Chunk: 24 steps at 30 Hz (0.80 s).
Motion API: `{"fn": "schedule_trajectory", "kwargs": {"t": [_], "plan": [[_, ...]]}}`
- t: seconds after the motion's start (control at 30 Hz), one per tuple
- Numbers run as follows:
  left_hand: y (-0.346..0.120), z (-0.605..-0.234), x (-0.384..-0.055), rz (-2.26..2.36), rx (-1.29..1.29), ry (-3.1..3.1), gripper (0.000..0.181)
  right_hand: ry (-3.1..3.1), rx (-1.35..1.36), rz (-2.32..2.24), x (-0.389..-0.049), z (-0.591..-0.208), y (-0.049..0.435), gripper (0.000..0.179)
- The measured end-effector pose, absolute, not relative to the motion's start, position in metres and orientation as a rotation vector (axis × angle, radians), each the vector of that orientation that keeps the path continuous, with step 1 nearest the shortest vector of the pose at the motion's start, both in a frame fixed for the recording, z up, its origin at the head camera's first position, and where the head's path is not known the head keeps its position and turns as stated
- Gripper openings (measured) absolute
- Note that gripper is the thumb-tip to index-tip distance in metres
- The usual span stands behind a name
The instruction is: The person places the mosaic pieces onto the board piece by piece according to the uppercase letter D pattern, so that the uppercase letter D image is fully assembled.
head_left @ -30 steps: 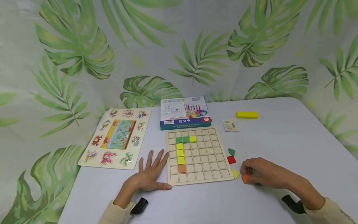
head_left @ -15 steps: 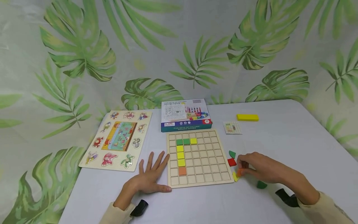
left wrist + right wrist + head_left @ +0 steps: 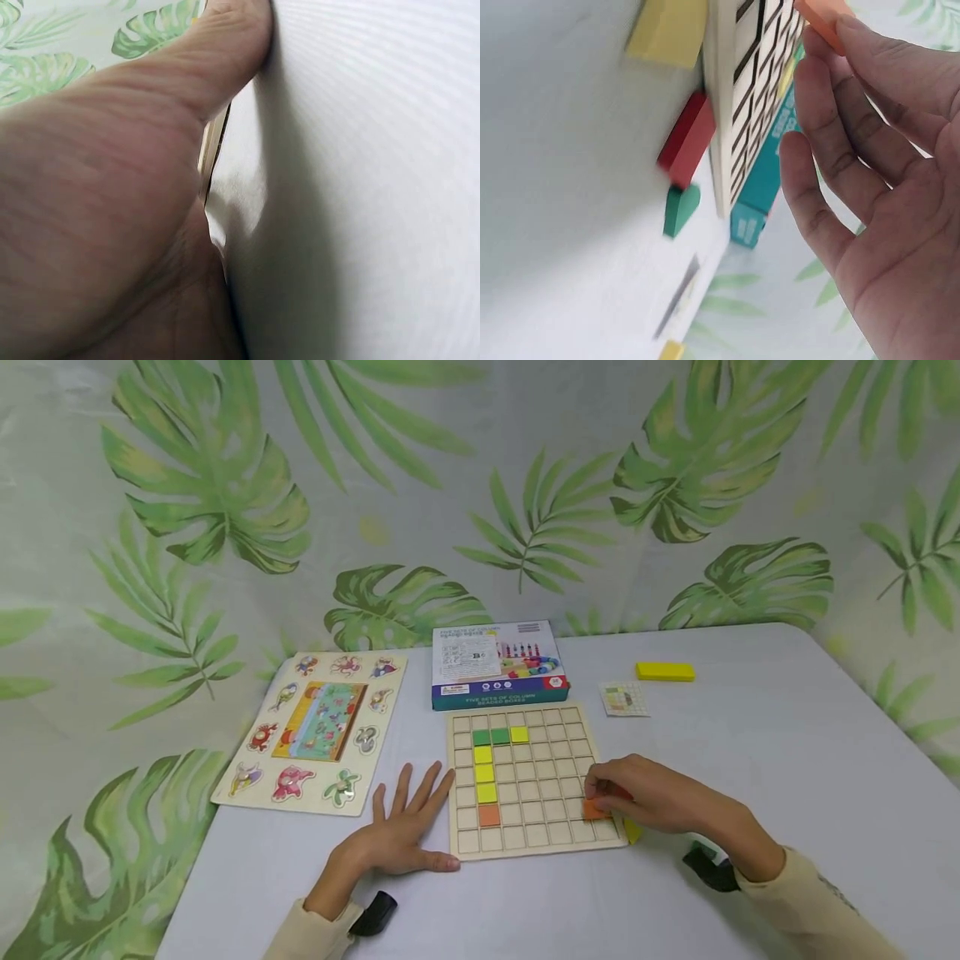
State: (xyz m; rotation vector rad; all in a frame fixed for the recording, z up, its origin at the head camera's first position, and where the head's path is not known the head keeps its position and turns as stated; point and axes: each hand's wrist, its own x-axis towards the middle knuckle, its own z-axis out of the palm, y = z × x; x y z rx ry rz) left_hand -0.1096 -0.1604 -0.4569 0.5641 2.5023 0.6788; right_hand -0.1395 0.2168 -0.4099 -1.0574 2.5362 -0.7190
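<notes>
In the head view my right hand (image 3: 660,797) pinches an orange square tile (image 3: 595,810) over the right side of the wooden grid board (image 3: 540,841). The right wrist view shows that orange tile (image 3: 823,21) between thumb and fingertips. My left hand (image 3: 397,839) rests on the table with fingers spread, index finger and thumb at the board's left edge. Two green tiles (image 3: 491,737), several yellow tiles (image 3: 484,773) and one orange tile (image 3: 489,815) lie in the board's squares. Beside the board are a red piece (image 3: 686,139), a green piece (image 3: 680,210) and a yellow piece (image 3: 669,34).
Behind the board lies a bead-set box (image 3: 498,668). An animal peg puzzle (image 3: 375,710) is on the left. At the back right are a small pattern card (image 3: 624,699) and a yellow bar (image 3: 665,672). A leaf-printed cloth (image 3: 525,527) hangs behind the table.
My right hand has moved left with the orange tile, from the table right of the board to over its right side. The left hand has stayed put.
</notes>
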Motion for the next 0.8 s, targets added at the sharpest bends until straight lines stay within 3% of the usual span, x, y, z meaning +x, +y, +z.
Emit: {"fn": "schedule_trajectory", "kwargs": {"t": [0.17,0.8], "plan": [[-0.159,-0.455,-0.11,0.662,0.555,2.513,0.118,2.516,-1.047,-0.737,-0.146,-0.415,0.203,0.009],[-0.158,-0.454,-0.11,0.653,0.546,2.521,0.117,2.507,-1.09,-0.712,-0.159,-0.418,0.143,0.005]]}}
